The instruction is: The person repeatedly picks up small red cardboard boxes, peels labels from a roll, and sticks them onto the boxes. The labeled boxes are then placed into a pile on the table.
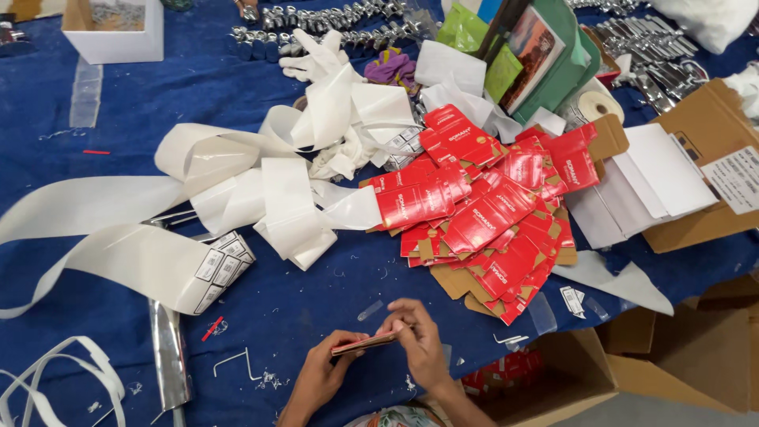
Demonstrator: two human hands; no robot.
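pinching a flat red carton [365, 343] between them at 6 o'clock, the left hand [320, 373] grips its near end and the right hand [419, 340] closes over its far end. a pile of red cartons [490, 213] lies at 1 o'clock on the blue cloth [316, 292], well apart.

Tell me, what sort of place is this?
Probably a small packing workshop. A blue table holds a heap of flat red cartons, long strips of white label backing and rows of metal parts. The left hand and right hand hold one flat carton.

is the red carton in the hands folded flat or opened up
Folded flat: the red carton shows as a thin edge between the left hand and right hand.
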